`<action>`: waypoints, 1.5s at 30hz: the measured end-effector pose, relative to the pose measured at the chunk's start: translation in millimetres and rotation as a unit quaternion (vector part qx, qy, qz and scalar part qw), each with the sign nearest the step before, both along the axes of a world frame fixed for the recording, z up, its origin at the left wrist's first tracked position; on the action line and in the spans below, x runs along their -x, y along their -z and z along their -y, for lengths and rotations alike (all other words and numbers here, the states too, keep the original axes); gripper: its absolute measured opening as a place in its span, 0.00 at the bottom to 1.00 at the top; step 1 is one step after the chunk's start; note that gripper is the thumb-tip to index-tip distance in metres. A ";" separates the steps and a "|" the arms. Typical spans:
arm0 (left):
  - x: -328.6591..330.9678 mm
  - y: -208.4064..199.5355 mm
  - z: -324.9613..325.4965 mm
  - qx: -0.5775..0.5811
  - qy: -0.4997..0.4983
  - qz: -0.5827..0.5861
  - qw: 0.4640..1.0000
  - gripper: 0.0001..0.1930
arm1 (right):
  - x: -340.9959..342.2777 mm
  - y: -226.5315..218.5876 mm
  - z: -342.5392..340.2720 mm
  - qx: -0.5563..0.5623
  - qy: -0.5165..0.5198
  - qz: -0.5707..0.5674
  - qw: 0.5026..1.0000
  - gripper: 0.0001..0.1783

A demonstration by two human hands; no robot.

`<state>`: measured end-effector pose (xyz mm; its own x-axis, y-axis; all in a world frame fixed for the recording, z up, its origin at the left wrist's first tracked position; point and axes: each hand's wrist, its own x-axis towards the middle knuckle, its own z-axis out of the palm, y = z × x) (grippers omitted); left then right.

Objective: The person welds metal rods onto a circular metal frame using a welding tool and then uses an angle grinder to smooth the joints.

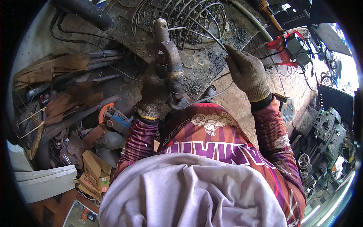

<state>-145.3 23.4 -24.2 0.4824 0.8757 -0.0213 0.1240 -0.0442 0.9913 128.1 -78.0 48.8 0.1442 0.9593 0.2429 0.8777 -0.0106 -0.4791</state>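
Observation:
My left hand [153, 92], in a dirty knit glove, is closed round a heavy, worn metal tool [170, 56] that looks like a welding electrode holder. A short pale stub [177, 28] juts from its upper end, and a cable bends away from its lower end. My right hand [247, 73], also gloved, pinches the near end of a thin metal rod [208, 32]. That rod slants up and left over a cage of bent metal rods [181, 19], which lies on a dirty metal plate [202, 62]. My left fingers are partly hidden by the tool.
A red and black machine [291, 49] with cables stands at the right. Metal bars and brown sheets [75, 100] pile up at the left, above a power tool with an orange guard [107, 111] and a cardboard box [94, 170]. A large green-grey machine [329, 132] stands farther right.

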 end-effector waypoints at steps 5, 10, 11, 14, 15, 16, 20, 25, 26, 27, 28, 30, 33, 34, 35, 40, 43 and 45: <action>-0.1 -0.8 1.3 -0.046 -0.025 -0.053 0.997 0.18 | 1.4 -1.9 -0.8 0.005 0.002 0.018 1.000 0.19; 1.4 3.4 -0.1 -0.002 -0.025 -0.031 0.999 0.21 | -0.6 0.8 -0.7 0.000 -0.003 0.013 1.000 0.19; 1.7 -0.1 1.5 -0.043 -0.029 -0.055 0.997 0.22 | -1.0 1.3 -0.6 0.002 -0.001 0.015 1.000 0.19; -5.2 -16.0 6.5 -0.049 -0.039 -0.056 0.996 0.23 | -2.0 2.7 -1.1 0.002 -0.003 0.017 1.000 0.18; -7.2 -19.3 7.4 -0.015 -0.043 -0.032 0.998 0.23 | -2.3 2.9 -1.1 0.000 -0.005 0.019 1.000 0.19; -6.3 -20.5 7.0 -0.015 -0.043 -0.032 0.998 0.23 | -2.2 2.5 -1.0 0.000 -0.005 0.018 1.000 0.19; 0.4 -13.6 3.3 0.011 -0.009 -0.083 0.996 0.18 | -1.1 2.1 -0.6 0.004 -0.002 0.012 1.000 0.19; 7.7 -0.5 -0.6 0.143 0.009 -0.051 0.988 0.19 | -1.5 1.7 -0.1 0.004 0.000 0.008 1.000 0.19; 6.6 -1.1 -0.3 0.061 0.008 -0.072 0.995 0.19 | -1.2 0.5 0.1 0.012 0.002 0.005 1.000 0.19; 6.3 -2.0 0.0 -0.021 0.007 -0.093 0.995 0.19 | -0.7 -0.4 0.0 0.019 0.002 0.001 1.000 0.19; 8.2 4.0 -0.9 -0.021 0.007 -0.093 0.995 0.19 | -0.6 -0.5 -0.4 0.019 0.001 0.001 1.000 0.19; 8.9 9.3 -2.7 -0.048 0.006 -0.102 0.994 0.19 | -1.1 0.4 -0.7 0.000 -0.004 -0.001 1.000 0.19; 2.4 -16.2 2.5 -0.003 0.002 -0.107 0.994 0.17 | -2.2 2.2 0.0 0.004 -0.003 0.009 1.000 0.19; 1.6 -14.6 2.7 -0.003 0.001 -0.107 0.994 0.17 | -2.4 2.6 -0.1 0.004 -0.003 0.009 1.000 0.19; 0.8 -11.2 2.3 0.015 0.001 -0.061 0.998 0.16 | -2.6 3.1 -0.2 0.004 -0.003 0.011 1.000 0.20; 4.3 -8.1 1.0 -0.007 -0.004 -0.100 0.995 0.14 | -1.4 2.0 -0.5 0.000 -0.001 0.008 1.000 0.19; -0.2 -20.7 1.9 0.029 0.004 -0.072 0.997 0.15 | -1.7 1.9 0.0 0.001 -0.002 0.011 1.000 0.20; -4.0 -30.3 4.0 0.108 -0.009 -0.035 0.993 0.17 | -2.8 3.6 0.4 0.004 -0.002 0.004 1.000 0.20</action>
<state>-141.3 19.5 6.1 0.4575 0.8554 -0.2430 0.1920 0.1718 0.9662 130.9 -78.5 45.2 0.1389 0.9615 0.2371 0.8814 -0.0109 -0.4722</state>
